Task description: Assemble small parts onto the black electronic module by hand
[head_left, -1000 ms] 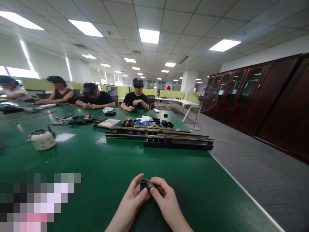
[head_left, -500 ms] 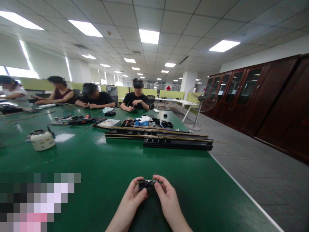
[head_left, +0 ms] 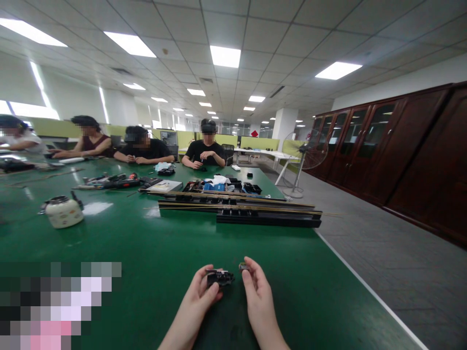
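Observation:
Just above the green tabletop, my left hand (head_left: 202, 291) grips a small black mechanical assembly (head_left: 221, 277) between thumb and fingers. It has an irregular shape with some lighter details; its exact kind is too small to tell. To its right, my right hand (head_left: 256, 287) pinches a small grey part (head_left: 243, 266) between thumb and fingertips. A short gap separates the grey part from the black assembly. The palm side of each hand is partly hidden.
Long black rails (head_left: 270, 218) with thin brass-coloured rods lie across the green table (head_left: 146, 257). Behind them is a box of parts (head_left: 219, 183). A cream pot (head_left: 63, 212) stands left, near several tools (head_left: 113, 182). People sit at the far side; a fan (head_left: 302, 155) stands right.
My right hand has drawn away from the black assembly, slightly right and up, with the small grey part in its fingers. My left hand still holds the assembly in nearly the same place.

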Action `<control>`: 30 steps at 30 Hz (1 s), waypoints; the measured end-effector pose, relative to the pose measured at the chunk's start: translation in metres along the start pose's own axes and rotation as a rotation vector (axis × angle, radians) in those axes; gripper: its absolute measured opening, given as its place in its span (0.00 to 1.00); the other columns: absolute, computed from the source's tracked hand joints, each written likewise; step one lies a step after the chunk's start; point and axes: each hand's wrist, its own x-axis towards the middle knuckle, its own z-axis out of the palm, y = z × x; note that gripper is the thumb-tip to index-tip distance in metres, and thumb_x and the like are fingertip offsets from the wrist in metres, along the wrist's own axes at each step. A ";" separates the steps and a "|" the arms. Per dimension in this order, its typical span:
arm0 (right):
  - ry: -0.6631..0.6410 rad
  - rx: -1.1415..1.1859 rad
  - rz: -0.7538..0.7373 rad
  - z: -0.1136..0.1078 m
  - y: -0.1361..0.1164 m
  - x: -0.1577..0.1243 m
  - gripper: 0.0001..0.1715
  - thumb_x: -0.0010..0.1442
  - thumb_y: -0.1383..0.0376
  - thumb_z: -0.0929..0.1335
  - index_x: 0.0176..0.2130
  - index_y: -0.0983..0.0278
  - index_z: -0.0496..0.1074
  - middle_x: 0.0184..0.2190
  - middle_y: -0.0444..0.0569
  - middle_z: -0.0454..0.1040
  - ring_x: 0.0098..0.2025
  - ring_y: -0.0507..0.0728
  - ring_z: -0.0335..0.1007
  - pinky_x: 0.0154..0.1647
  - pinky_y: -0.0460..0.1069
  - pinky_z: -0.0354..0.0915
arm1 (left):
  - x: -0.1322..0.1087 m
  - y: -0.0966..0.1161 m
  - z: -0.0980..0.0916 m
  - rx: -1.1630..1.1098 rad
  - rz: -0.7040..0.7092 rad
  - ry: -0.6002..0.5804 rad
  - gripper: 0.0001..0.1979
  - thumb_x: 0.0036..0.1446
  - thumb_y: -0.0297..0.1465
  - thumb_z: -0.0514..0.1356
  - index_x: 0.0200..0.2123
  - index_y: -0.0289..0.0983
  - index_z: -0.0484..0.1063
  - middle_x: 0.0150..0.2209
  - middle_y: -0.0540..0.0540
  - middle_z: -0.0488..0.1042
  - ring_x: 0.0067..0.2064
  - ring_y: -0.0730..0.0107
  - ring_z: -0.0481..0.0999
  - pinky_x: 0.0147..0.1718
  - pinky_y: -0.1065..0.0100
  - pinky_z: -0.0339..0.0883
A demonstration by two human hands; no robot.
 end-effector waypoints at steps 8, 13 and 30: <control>0.095 -0.087 -0.021 -0.003 -0.003 0.000 0.23 0.54 0.53 0.63 0.46 0.62 0.67 0.46 0.51 0.72 0.49 0.59 0.66 0.49 0.51 0.61 | 0.000 0.001 -0.001 -0.022 -0.015 0.017 0.28 0.38 0.36 0.67 0.45 0.43 0.61 0.47 0.40 0.72 0.41 0.56 0.75 0.38 0.62 0.64; 0.144 -0.131 -0.017 -0.004 -0.004 0.000 0.25 0.55 0.51 0.61 0.47 0.63 0.65 0.48 0.52 0.70 0.51 0.59 0.64 0.49 0.51 0.60 | -0.002 0.003 0.000 -0.016 -0.015 -0.001 0.30 0.39 0.36 0.67 0.46 0.43 0.59 0.48 0.38 0.71 0.41 0.55 0.76 0.38 0.62 0.64; 0.083 -0.161 -0.062 -0.001 -0.002 0.000 0.18 0.51 0.55 0.66 0.39 0.63 0.70 0.38 0.50 0.75 0.42 0.59 0.69 0.45 0.51 0.63 | -0.001 0.002 0.000 -0.035 -0.024 -0.004 0.33 0.38 0.35 0.67 0.49 0.43 0.59 0.46 0.39 0.72 0.41 0.56 0.75 0.39 0.63 0.64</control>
